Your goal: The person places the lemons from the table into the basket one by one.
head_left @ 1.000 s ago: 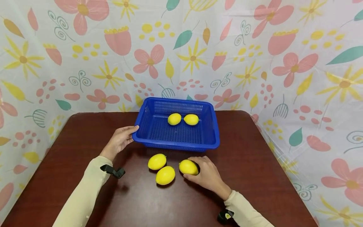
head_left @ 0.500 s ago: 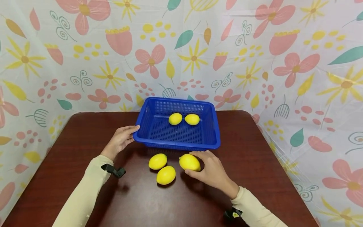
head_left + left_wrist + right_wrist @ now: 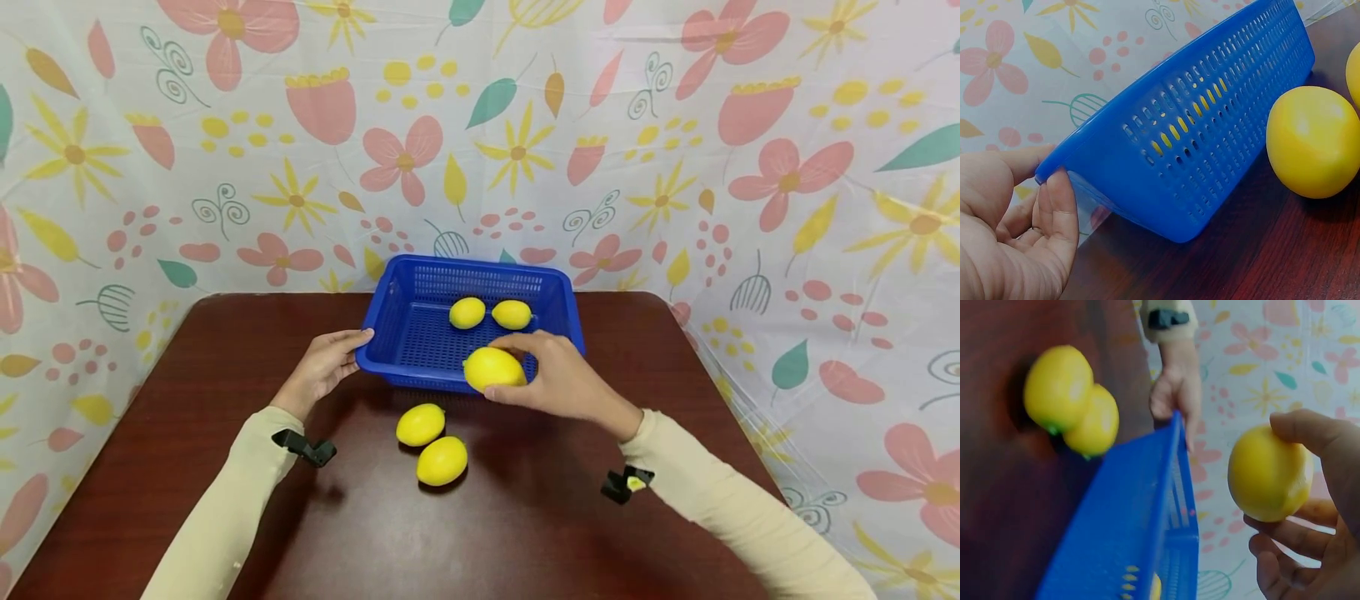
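Yellow lemon (image 3: 492,370) held in mid-air off the table (image 3: 540,529), in the grasp of the right hand (image 3: 564,377), with thumb on the near side and fingers round the far side. Seen from the head, overlaps the near rim of a blue plastic basket (image 3: 408,373); whether directly above it or short of it, cannot tell. Inside the basket, on the slotted floor towards the back wall, two more lemons (image 3: 467,313), just beside each other. At the basket's near left corner, the left hand (image 3: 322,369), pinching the rim between thumb and fingers. On the table in front of the basket, another pair of lemons (image 3: 442,461), one nearer to the basket, the other closer to the person; touching or barely apart, cannot tell which. Dark reddish-brown surface all round, glossy, with a pale reflection in front. Along both forearms, cream sleeves (image 3: 228,500), with a black wrist mount (image 3: 303,448) at each cuff. Behind and to the sides, white cloth (image 3: 247,192) printed with pink and yellow flowers and green leaves.
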Demonstrator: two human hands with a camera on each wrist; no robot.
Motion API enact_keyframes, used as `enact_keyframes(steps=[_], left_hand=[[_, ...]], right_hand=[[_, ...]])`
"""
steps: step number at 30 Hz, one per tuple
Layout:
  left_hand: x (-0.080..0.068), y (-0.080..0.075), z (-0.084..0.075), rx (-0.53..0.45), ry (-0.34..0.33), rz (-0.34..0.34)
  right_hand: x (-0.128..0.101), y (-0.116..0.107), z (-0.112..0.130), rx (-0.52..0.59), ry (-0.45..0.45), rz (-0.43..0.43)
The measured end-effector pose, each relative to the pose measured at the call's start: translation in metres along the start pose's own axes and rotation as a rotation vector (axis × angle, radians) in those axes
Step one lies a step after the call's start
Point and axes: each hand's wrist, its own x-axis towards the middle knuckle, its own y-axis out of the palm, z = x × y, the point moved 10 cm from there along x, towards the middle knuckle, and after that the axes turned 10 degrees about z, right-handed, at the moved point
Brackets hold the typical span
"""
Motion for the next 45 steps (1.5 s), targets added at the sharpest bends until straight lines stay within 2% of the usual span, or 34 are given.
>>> enact_keyframes(steps=[9,20,25,31,35,39,45], left_hand=[[-0.002,-0.004,-0.001,-0.011,-0.003,-0.007],[0.000,-0.009,0.002,-0.041,0.004,-0.021],[0.000,-0.010,0.003,-0.037,0.010,-0.029],[0.003,-0.008,0.005,-0.041,0.005,-0.029],[0.005,-0.006,0.005,-0.041,0.012,-0.032],[0.006,-0.005,0.004,-0.044,0.017,-0.028],[0.006,-0.004,0.006,-0.056,0.021,-0.032]], right_hand=[[0.065,-0.016,-0.007,-0.029,-0.074,0.131],[0.137,0.001,-0.032,-0.003,-0.168,0.339],[0.164,0.014,-0.051,0.026,-0.124,0.390],[0.193,0.029,-0.076,0.100,-0.008,0.399],[0.209,0.039,-0.088,0.081,0.034,0.384],[0.223,0.050,-0.096,0.052,0.036,0.360],[0.233,0.071,-0.111,0.035,0.079,0.385]])
